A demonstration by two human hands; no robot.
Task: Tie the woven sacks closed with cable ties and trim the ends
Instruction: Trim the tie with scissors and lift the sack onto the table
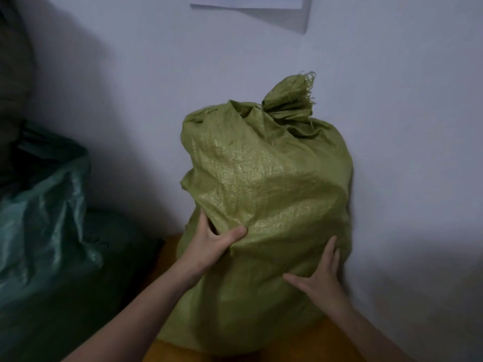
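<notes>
Olive-green woven sack (269, 192), plastic weave by its sheen, stands upright on an orange surface (168, 248) with its back against the pale wall (392, 126). It is stuffed full and lumpy, and the cloth creases and bulges freely. I judge the skin thin, soft and slick, while the filled body looks bulky and probably weighty.

My left hand (217, 241) is low on the sack's left flank, pinching a loose fold between thumb and curled fingers. My right hand (318, 279) lies flat on the lower right front, its fingers (329, 250) spread and pressing the cloth without gripping it.

The neck (287, 100) is bunched into a tuft at the top right, frayed at the rim and leaning toward the wall. It looks cinched at its base, but I cannot make out a cable tie there.

Smooth weave like this would likely slide under a flat palm, so a gathered fold or the bunched neck seems the surest hold; the frayed strands look likely to pull loose if tugged.

A darker teal sack (52, 205) sits well apart to the left, and a sheet of paper (245, 1) hangs on the wall above.
</notes>
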